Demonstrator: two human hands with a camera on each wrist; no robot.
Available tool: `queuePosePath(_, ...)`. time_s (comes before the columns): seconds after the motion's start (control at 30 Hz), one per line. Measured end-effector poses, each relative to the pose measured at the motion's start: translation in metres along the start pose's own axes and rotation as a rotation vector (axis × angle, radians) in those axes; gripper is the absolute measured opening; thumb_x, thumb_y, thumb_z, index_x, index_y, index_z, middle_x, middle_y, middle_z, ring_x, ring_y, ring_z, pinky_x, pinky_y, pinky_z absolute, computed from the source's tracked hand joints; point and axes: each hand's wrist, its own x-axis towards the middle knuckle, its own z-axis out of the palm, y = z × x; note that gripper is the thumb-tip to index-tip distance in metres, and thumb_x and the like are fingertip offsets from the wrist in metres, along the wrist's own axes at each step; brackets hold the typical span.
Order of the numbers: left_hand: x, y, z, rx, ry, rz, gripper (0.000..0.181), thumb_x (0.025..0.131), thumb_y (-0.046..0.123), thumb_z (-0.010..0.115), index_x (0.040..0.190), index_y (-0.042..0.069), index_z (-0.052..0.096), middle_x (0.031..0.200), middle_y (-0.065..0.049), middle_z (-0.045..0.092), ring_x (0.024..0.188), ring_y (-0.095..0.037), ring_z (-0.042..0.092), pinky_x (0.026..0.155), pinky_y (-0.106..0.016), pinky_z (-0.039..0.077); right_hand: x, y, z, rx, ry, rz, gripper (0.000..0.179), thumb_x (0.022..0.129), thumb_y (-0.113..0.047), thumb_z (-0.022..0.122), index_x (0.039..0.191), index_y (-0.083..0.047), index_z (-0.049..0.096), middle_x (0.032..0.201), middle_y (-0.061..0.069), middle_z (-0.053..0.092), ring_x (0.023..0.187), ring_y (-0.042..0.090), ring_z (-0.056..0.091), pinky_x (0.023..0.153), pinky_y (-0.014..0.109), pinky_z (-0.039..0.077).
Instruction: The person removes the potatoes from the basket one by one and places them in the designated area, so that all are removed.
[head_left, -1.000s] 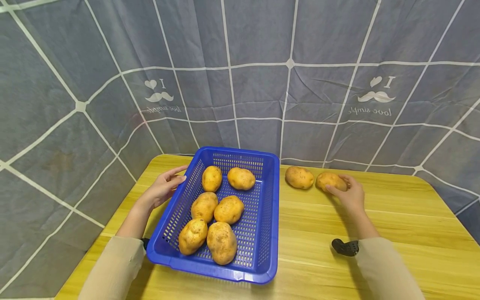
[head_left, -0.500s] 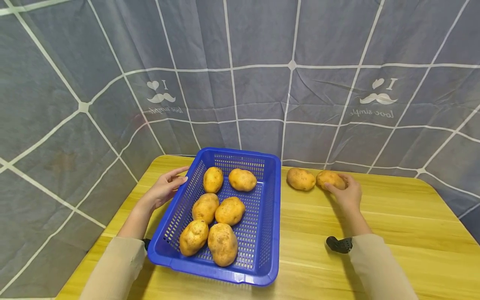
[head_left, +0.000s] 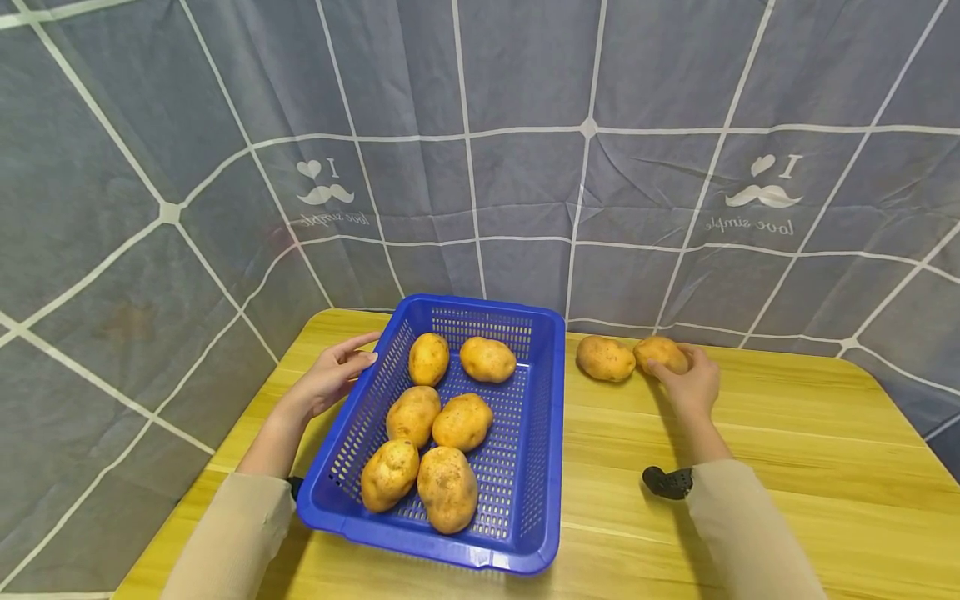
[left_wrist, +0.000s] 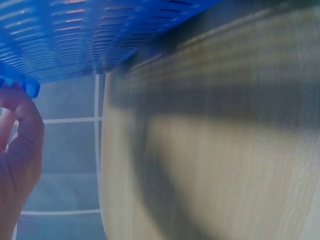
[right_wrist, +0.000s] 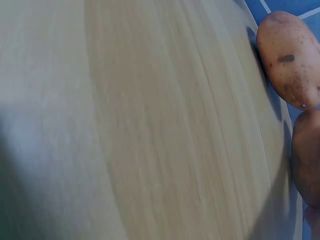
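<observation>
On the right of the table my right hand (head_left: pixel 687 385) grips a potato (head_left: pixel 663 356), thumb on the near side and fingers behind it. Its left end meets a second potato (head_left: pixel 605 359) near the back edge. In the right wrist view, the gripped potato (right_wrist: pixel 307 155) and the other potato (right_wrist: pixel 289 60) lie end to end, with only a bit of the hand at the lower right. My left hand (head_left: pixel 328 380) holds the left rim of a blue plastic basket (head_left: pixel 540 433). The left wrist view has its curled fingers (left_wrist: pixel 27 117) at that rim. Several potatoes (head_left: pixel 447 492) lie inside the basket.
The wood-grain table (head_left: pixel 645 550) extends right and in front of the basket. A grey curtain (head_left: pixel 525 192) with white lines hangs right behind the table and along its left side. A black strap piece (head_left: pixel 667 483) juts from the right sleeve (head_left: pixel 750 525).
My right hand has moved slightly left and back with its potato, up against the other potato. The left hand and the basket have stayed in place.
</observation>
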Motion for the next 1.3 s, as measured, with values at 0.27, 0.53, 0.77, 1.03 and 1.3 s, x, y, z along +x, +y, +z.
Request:
queuePosePath(0.27,-0.001,0.000,-0.001,-0.003,0.004,-0.002,0.059,0.098,0.014,0.049,0.146,-0.001,0.020,0.097,0.002,0.062,0.087,-0.010,0.064,0.075,-0.027,0.054,0.001,-0.001,0.009,-0.003,0.004,0.041,0.058,0.080,-0.016,0.073,0.127,0.005,0.049,0.127,0.029,0.040,0.119,0.043,0.035,0.102,0.052,0.027)
queuePosePath(0.53,-0.002,0.000,-0.001,-0.001,0.009,-0.004,0.057,0.098,0.014,0.048,0.147,0.000,0.021,0.098,0.002,0.062,0.086,-0.011,0.064,0.075,-0.027,0.055,0.002,-0.002,0.013,-0.011,-0.009,0.038,0.057,0.081,-0.018,0.073,0.127,0.005,0.049,0.127,0.028,0.041,0.119,0.042,0.035,0.103,0.052,0.026)
queuePosePath(0.77,-0.001,0.000,-0.002,0.006,0.011,0.001,0.058,0.098,0.014,0.049,0.147,0.000,0.021,0.098,0.002,0.061,0.088,-0.011,0.064,0.076,-0.028,0.054,0.004,-0.005,0.011,-0.016,-0.031,0.023,0.056,0.081,-0.017,0.073,0.125,0.006,0.049,0.129,0.031,0.039,0.122,0.045,0.033,0.104,0.052,0.025)
queuePosePath(1.03,-0.003,0.003,-0.001,-0.010,0.012,-0.003,0.058,0.098,0.012,0.048,0.147,0.000,0.020,0.096,0.002,0.060,0.086,-0.009,0.064,0.075,-0.026,0.054,0.006,-0.005,0.009,-0.020,-0.036,-0.005,0.057,0.078,-0.018,0.075,0.123,0.007,0.051,0.127,0.031,0.043,0.121,0.045,0.036,0.104,0.051,0.027)
queuePosePath(1.3,-0.001,0.001,0.001,-0.014,0.014,-0.002,0.057,0.098,0.012,0.048,0.147,0.000,0.021,0.096,0.002,0.061,0.087,-0.010,0.064,0.075,-0.027,0.054,0.009,-0.018,-0.008,-0.038,-0.051,-0.054,0.057,0.079,-0.015,0.073,0.124,0.010,0.049,0.129,0.033,0.044,0.122,0.048,0.037,0.102,0.054,0.030)
